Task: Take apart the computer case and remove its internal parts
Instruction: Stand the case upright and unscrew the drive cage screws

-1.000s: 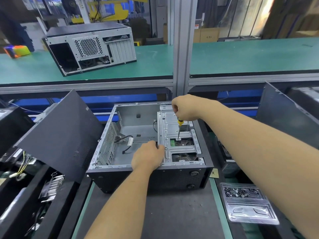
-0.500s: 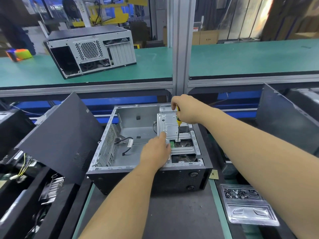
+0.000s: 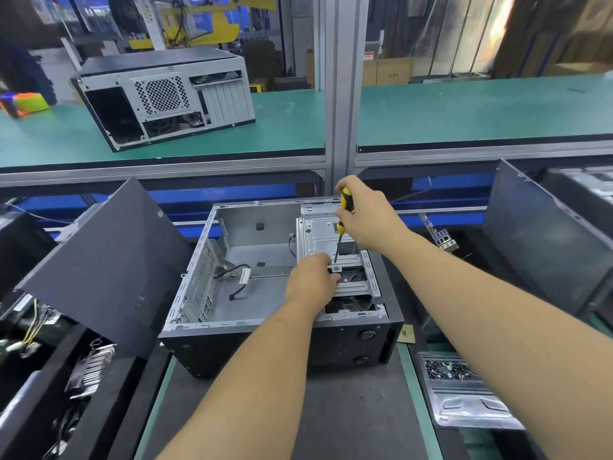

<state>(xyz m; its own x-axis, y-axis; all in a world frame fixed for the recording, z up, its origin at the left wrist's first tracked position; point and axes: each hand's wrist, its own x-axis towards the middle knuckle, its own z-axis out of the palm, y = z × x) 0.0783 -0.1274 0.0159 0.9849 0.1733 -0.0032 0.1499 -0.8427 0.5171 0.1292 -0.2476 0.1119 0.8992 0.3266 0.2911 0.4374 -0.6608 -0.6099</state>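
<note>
computer case (image 3: 265, 327): open-topped, side panel off, sits on the dark tabletop (image 3: 331, 410) right in front of the person; mostly gutted, bare metal floor inside.
drive cage (image 3: 335, 257): silver sheet-metal bracket in the right half of the case, not lifted out yet.
right hand (image 3: 368, 217): fingers wrapped round the yellow-black screwdriver (image 3: 341, 224), shaft angled down, tip at or just above a screw (image 3: 337, 268) on the cage.
left hand (image 3: 311, 280): lies on the cage edge just beside the screw, fingertips curled toward it; whether it pinches anything, cannot tell.
handling, case: looks like stiff steel, rigid, probably heavy enough to stay put; edges likely sharp, best gripped by the folded top rim or the black front.
handling, cage: thin stamped metal, light, stiff; best taken by the side flanges once the screws are out, may snag on the rails.
handling, screw: tiny, smooth, easy to drop into the case.
loose cable (image 3: 237, 277): black, soft, white connector on it, lies on the case floor; best pulled by the plug, not the wire.
side panel (image 3: 109, 260): dark, leans at the left, apart from the case.
screw tray (image 3: 461, 390): clear plastic, dark screws in the far compartment, at the right.
second case (image 3: 166, 94): on the green shelf behind.
writing: none readable; a red sign on the far wall is too small to read, no brand seen on the case.
</note>
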